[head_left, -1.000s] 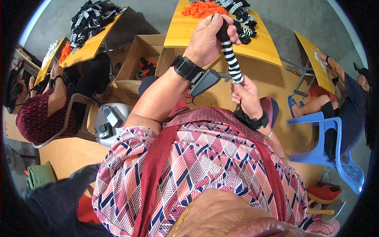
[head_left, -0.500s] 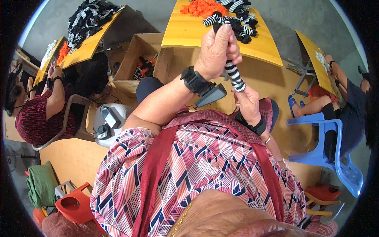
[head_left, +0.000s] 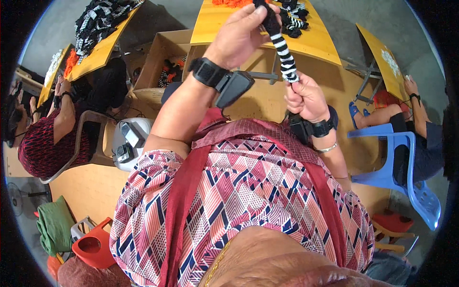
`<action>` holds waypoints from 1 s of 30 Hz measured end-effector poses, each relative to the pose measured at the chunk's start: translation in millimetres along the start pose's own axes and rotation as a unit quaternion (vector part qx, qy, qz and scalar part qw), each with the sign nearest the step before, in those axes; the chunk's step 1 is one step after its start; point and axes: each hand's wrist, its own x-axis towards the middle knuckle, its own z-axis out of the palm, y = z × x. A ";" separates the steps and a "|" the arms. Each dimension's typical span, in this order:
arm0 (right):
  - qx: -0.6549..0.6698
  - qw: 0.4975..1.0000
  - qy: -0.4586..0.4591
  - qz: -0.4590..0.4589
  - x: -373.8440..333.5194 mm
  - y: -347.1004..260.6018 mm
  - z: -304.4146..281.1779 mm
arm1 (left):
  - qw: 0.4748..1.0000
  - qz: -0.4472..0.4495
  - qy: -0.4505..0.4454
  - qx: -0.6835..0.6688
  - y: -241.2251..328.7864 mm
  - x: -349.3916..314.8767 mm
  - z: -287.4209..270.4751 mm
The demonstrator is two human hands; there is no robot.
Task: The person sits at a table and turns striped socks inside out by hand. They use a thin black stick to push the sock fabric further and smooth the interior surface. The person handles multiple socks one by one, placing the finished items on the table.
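Striped sock stretched between two hands.
Left hand pinches its dark top; right hand grips its lower end.

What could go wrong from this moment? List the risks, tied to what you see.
1. The striped tube is stretched between the left hand and the right hand; a hard pull might slip it from one grip.
2. It hangs over the yellow table close to the striped pile, so a swing could snag those pieces.
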 end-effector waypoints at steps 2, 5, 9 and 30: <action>-0.031 0.999 0.026 0.011 -4.5 -1.4 1.6 | 0.993 0.018 0.030 0.110 -1.0 1.8 -11.0; -0.137 0.984 0.102 -0.050 -0.5 7.8 -1.6 | 0.987 0.040 0.065 0.143 17.7 -0.1 2.8; -0.219 0.960 0.154 -0.085 -7.1 18.5 -8.7 | 0.975 0.118 0.084 0.165 16.3 -1.1 -10.1; -0.378 0.918 0.018 0.118 7.0 36.7 11.8 | 0.950 0.043 0.070 0.300 -0.7 8.0 -14.0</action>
